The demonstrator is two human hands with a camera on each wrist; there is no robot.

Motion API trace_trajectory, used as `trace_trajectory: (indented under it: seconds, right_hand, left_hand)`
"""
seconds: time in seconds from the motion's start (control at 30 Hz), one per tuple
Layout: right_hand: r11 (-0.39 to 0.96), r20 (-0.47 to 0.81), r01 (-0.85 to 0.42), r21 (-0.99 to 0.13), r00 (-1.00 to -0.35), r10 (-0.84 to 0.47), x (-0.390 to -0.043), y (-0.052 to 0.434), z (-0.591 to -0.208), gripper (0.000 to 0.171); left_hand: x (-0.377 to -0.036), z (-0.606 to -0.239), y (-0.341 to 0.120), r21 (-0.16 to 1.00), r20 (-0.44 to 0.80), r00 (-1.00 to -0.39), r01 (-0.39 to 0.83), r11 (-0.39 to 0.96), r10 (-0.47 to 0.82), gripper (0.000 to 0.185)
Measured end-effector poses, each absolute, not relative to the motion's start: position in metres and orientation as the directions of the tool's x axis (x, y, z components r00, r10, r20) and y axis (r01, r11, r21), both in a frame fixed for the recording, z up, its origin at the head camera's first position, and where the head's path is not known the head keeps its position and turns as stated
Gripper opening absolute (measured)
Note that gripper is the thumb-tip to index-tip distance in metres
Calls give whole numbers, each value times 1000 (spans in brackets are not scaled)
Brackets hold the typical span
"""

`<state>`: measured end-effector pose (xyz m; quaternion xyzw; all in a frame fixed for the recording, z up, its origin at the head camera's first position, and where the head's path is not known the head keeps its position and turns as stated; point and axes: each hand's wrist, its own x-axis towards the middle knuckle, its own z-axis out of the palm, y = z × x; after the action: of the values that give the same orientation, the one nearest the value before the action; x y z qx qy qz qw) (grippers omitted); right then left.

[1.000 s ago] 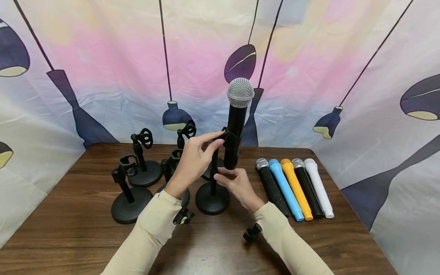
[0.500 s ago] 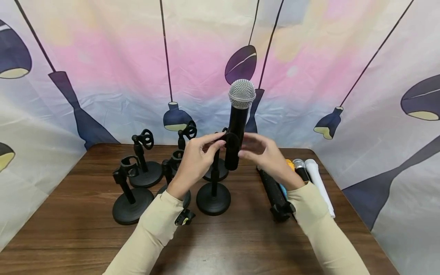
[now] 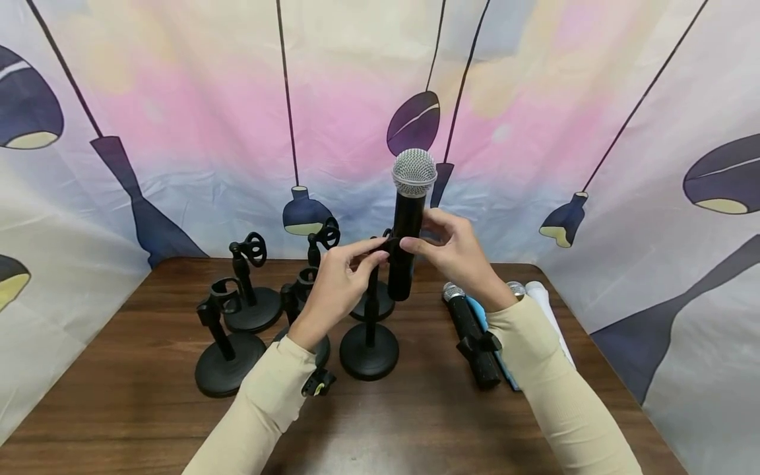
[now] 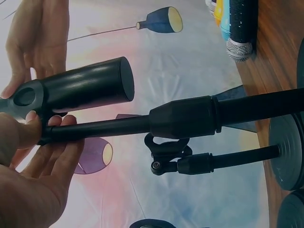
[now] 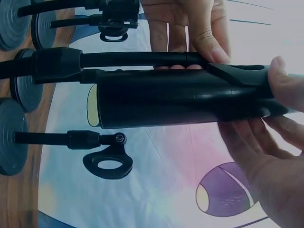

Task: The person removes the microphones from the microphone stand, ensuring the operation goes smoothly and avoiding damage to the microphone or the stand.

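- Black microphone (image 3: 408, 227) stands upright in the clip of the front stand (image 3: 369, 343) on the tabletop (image 3: 148, 422).
- Left hand (image 3: 335, 280) pinches the clip; right hand (image 3: 454, 254) grips the microphone body.
- Other stands (image 3: 228, 356) remain empty; other microphones (image 3: 472, 336) lie unmounted.

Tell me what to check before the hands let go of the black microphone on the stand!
1. Black microphone sits upright in the clip: ok.
2. Left hand pinches the clip: ok.
3. Right hand holds the microphone body: ok.
4. Stand base lies flat on the table: ok.
5. Clip fully closed around the microphone: cannot tell.
6. Spare microphones lie apart from the stand: ok.
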<state>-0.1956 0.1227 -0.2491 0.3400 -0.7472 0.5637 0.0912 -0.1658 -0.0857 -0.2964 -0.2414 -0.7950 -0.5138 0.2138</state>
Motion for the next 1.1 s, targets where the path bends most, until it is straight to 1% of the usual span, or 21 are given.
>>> trace_trajectory:
  seconds: [0.13, 0.2, 0.4, 0.5, 0.57, 0.7, 0.77, 0.9, 1.0, 1.1]
  right_hand:
    - [167, 557, -649, -742, -736, -386, -194, 120, -251, 35]
    - [207, 565, -663, -720, -732, -380, -194, 119, -252, 33]
    - [273, 565, -658, -702, -747, -349, -194, 117, -250, 29]
    - [294, 577, -665, -687, -744, -336, -194, 116, -250, 26]
    - [285, 578, -673, -683, -736, -352, -194, 117, -249, 28]
    - [206, 545, -659, -723, -728, -417, -196, 121, -249, 41]
    - [182, 532, -649, -739, -728, -433, -198, 123, -248, 44]
    - [267, 555, -671, -691, -730, -400, -197, 122, -245, 36]
    - [311, 581, -689, -655, -722, -376, -196, 121, -243, 35]
    - [266, 589, -699, -664, -708, -390, -196, 121, -244, 43]
  left_hand:
    - [-164, -299, -88, 722, 580, -798, 596, 352, 161, 33]
    - [-164, -300, -88, 725, 577, -801, 593, 349, 161, 33]
    - [-164, -301, -88, 713, 590, -790, 606, 354, 164, 33]
    - [-166, -301, -88, 706, 594, -786, 612, 357, 173, 32]
    - [-166, -300, -89, 701, 598, -782, 616, 358, 175, 32]
    - [-166, -297, -89, 702, 594, -785, 614, 361, 179, 32]
    - [-165, -296, -88, 699, 595, -783, 615, 363, 180, 32]
    - [-165, -296, -88, 701, 600, -781, 619, 354, 175, 32]
    - [-166, -295, -87, 707, 599, -781, 619, 343, 174, 32]
    - [-167, -295, -87, 708, 599, -781, 619, 339, 176, 31]
